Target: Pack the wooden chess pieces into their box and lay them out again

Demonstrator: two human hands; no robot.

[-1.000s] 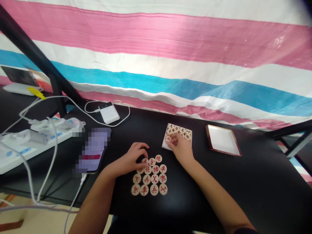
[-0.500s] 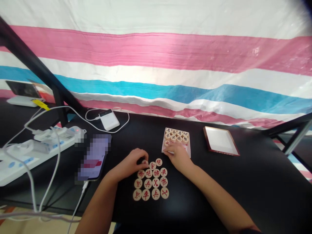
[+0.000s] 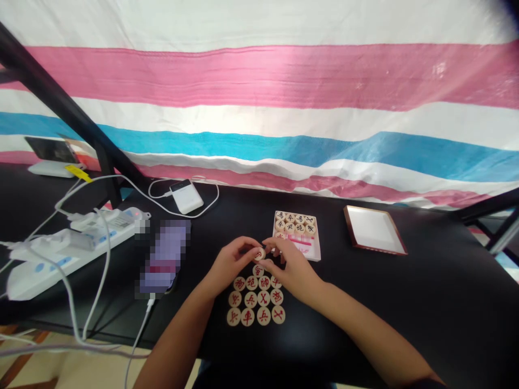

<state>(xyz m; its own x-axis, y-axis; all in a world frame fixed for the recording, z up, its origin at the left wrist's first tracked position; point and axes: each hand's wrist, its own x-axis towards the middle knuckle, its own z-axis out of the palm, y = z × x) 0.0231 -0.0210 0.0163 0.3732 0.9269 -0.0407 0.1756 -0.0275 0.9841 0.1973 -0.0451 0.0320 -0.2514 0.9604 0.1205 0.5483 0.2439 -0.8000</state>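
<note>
Pinched in the fingers of my left hand [image 3: 233,265] is a round wooden Chinese chess piece [image 3: 260,253] with a red character. My right hand [image 3: 290,265] meets it from the other side, its thumb and fingertips closed about the piece's edge. Just below both hands, red-lettered Chinese chess pieces [image 3: 263,298] lie face up in rows on the table; my right hand partly covers the upper right ones. Beyond my right hand stands an open white box [image 3: 317,251] holding black-lettered pieces [image 3: 299,228] in two rows and one red piece at the left of the third.
A box lid [image 3: 375,229] lies inside up at the right on the black table [image 3: 344,340]. Leftward are a phone [image 3: 168,254], a white power bank [image 3: 186,196], a power strip [image 3: 77,251] and loose white cables. A striped sheet [image 3: 259,119] hangs behind.
My left hand has lifted a red piece from the top left of the group and moved right. My right hand has left the box and come to meet it.
</note>
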